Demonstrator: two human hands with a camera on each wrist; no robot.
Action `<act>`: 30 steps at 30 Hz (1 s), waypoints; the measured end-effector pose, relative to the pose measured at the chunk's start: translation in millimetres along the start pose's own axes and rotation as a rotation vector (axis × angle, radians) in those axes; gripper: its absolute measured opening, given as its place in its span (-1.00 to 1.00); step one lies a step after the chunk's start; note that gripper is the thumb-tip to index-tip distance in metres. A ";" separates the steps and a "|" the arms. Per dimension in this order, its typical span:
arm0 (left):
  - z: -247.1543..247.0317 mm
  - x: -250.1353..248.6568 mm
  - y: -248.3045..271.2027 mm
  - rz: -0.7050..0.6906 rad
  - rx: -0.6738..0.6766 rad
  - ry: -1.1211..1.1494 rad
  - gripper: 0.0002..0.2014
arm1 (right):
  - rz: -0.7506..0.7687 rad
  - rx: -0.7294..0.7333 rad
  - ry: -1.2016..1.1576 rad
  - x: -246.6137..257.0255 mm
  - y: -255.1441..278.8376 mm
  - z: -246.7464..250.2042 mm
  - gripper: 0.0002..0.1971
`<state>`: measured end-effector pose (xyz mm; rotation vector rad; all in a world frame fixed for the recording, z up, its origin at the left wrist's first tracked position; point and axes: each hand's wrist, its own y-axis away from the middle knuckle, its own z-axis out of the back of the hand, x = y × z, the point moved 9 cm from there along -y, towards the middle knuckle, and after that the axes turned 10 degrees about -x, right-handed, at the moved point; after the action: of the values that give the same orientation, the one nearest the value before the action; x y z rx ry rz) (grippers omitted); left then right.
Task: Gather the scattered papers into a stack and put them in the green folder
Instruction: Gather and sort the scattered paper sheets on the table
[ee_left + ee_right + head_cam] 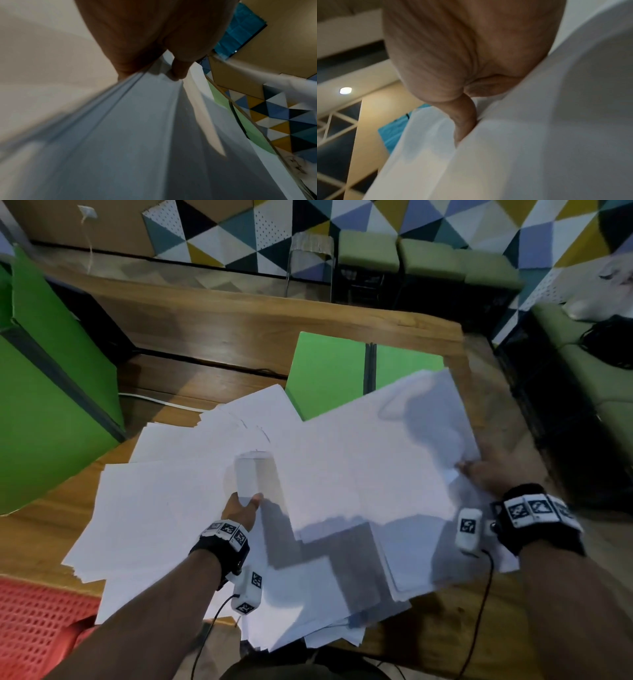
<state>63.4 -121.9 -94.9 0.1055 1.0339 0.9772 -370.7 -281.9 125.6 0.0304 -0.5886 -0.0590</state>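
Several white papers [154, 508] lie fanned over the near half of the wooden table [239, 330]. My two hands hold a raised sheaf of sheets [376, 457] between them. My left hand [245, 503] grips its near left edge with the thumb on top; the left wrist view shows that thumb [178, 70] pinching the layered sheets [137, 135]. My right hand [476, 470] pinches the sheaf's right edge, and its thumb [465, 121] presses into the paper [539, 135]. The green folder [325, 371] lies open beyond, its near part covered by paper.
Green panels [51, 405] stand at the table's left. A red mesh surface [34, 628] is at the lower left. A white cable [154, 400] runs over the table behind the papers. Green stools [428, 258] and a green seat [599, 364] lie beyond the table.
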 end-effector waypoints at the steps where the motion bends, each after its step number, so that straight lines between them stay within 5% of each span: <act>1: -0.7 -0.4 -1.6 -0.005 0.018 -0.016 -0.51 | 0.011 0.054 0.026 -2.0 1.6 -20.3 -0.69; 7: -1.0 15.8 -15.4 0.049 0.073 -0.100 -0.31 | 0.058 0.253 0.275 3.1 -7.4 -86.8 -0.42; 14: -0.8 4.9 -4.2 -0.011 0.067 -0.103 -0.34 | 0.245 0.359 0.397 78.5 -8.2 -134.8 -0.43; 22: 10.5 -8.4 13.4 -0.121 0.102 -0.043 -0.50 | 0.558 0.235 0.409 157.9 15.6 -194.4 -0.33; 30: 4.3 -1.8 16.8 -0.075 0.155 -0.054 -0.05 | 0.586 0.236 0.375 165.1 -3.2 -195.6 -0.29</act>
<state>55.8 -111.7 -83.0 0.2181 1.0553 0.8214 -125.0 -293.4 54.3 0.0944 -0.2088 0.5753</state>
